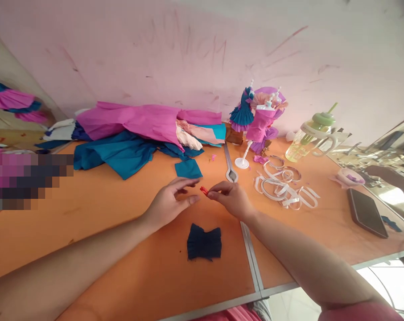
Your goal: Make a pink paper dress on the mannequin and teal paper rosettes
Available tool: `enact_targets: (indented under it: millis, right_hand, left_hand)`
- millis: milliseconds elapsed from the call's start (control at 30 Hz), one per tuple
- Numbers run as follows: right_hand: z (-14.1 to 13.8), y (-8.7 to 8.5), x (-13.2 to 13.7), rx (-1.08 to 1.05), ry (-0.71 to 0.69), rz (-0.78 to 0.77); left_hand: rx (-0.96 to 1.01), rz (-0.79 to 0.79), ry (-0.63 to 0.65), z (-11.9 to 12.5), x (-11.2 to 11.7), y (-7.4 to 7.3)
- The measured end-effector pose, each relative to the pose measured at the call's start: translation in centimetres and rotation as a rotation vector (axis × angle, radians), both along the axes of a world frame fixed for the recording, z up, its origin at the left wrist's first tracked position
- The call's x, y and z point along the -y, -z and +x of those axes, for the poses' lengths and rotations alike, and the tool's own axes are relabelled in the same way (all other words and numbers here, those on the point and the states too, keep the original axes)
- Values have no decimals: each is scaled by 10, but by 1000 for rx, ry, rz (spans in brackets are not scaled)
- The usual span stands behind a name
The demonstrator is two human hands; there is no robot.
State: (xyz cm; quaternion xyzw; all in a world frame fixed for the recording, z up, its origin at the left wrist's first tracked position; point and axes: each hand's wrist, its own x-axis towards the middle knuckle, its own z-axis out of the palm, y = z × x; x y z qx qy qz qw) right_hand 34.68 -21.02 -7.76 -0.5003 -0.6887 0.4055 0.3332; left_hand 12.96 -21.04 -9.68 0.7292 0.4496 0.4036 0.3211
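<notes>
Between the thumb and fingers of my right hand point(231, 198) is a small bright-red object point(204, 191), whose kind I cannot make out. Facing it from the left, my left hand point(170, 200) has its thumb and fingers apart and holds nothing. Below both hands a dark blue gathered piece of cloth point(204, 242) lies flat on the orange table point(138, 276). Just beyond my fingertips rests a teal square of cloth point(187, 168).
Pink fabric point(131, 118) and teal fabric point(117, 151) are heaped along the wall. Small dress stands point(242, 161) hold doll-sized clothes. To the right are white ribbons point(285, 185), a green-lidded bottle point(309, 133) and a phone point(367, 213). Another person, partly blurred out, is at the left edge.
</notes>
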Motion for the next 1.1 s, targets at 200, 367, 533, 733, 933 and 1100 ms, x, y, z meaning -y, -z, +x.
enact_targets:
  millis: [200, 367, 533, 733, 933, 1100]
  right_hand:
    - [-6, 2, 7, -634, -249, -634]
    - [-10, -2, 11, -819, -297, -745]
    - [-11, -6, 15, -802, -343, -774]
    - [-18, 0, 18, -716, -327, -782]
    - [-9, -10, 13, -410, -252, -545]
    - [36, -45, 6, 483, -14, 111]
  left_hand:
    - [224, -138, 269, 4, 4, 10]
    - [271, -157, 364, 1, 3, 13]
    - [537, -405, 382, 2, 1, 15]
    - [667, -500, 336, 7, 1, 17]
    - [718, -511, 287, 4, 1, 13]
    - [694, -480, 187, -10, -12, 16]
